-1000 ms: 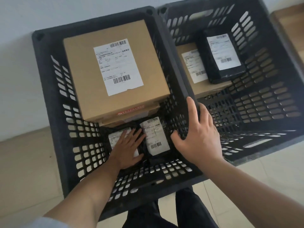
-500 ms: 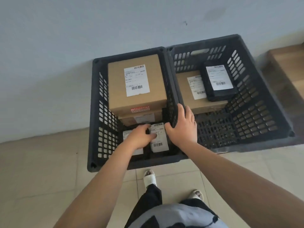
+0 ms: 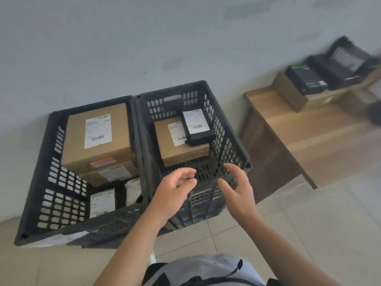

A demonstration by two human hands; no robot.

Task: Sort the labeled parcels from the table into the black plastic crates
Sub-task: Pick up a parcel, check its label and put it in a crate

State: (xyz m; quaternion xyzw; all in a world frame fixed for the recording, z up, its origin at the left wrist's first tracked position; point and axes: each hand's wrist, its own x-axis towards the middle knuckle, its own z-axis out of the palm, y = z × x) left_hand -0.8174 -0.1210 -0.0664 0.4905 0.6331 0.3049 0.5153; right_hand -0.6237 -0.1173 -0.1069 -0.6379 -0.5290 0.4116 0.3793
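Pale floor tiles (image 3: 309, 234) run up to a plain grey-white wall (image 3: 103, 48). Two black crates stand side by side against it, touching. To the right a wooden table (image 3: 305, 129) carries blurred brown and black parcels (image 3: 305, 81). The left crate (image 3: 37, 182) holds a big brown box (image 3: 99, 139) with a white label, stacked on another, and two small black labelled packets (image 3: 103, 203) at the near end. The right crate (image 3: 226, 137) holds a brown box (image 3: 175, 145) with a black labelled packet (image 3: 195, 126) on top. The left hand (image 3: 173, 193) and right hand (image 3: 239, 188) hover over the right crate's near edge, fingers loosely curled, holding nothing
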